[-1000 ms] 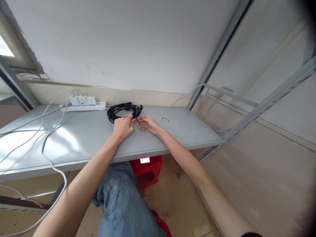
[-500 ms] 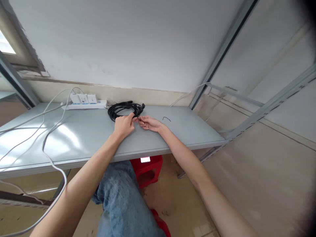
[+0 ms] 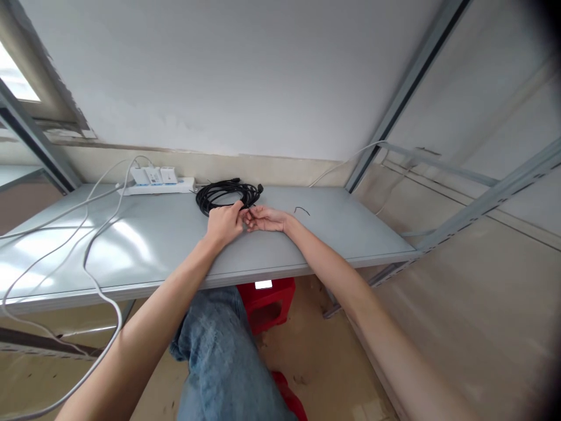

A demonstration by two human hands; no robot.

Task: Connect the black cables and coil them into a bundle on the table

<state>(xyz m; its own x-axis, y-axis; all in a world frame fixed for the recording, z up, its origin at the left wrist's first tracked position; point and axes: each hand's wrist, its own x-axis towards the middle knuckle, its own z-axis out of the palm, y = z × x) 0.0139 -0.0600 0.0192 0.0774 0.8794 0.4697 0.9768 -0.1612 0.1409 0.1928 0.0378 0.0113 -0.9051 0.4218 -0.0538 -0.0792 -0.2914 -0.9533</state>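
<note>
A coil of black cable lies on the grey metal table near the back wall. My left hand rests at the coil's near edge with its fingers curled and pinched at the cable. My right hand meets it from the right, fingertips pressed together on a thin black strand at the coil's edge. What exactly the fingertips hold is too small to make out. A short black tie or wire piece lies loose on the table just right of my right hand.
A white power strip with white plugs sits at the back left, and white cables trail across the table and off its front edge. A red stool stands under the table by my jeans-clad leg. Grey metal struts rise at the right.
My hands have closed in on each other at the coil's near edge; the right hand has turned more palm-up. The view has shifted slightly.
</note>
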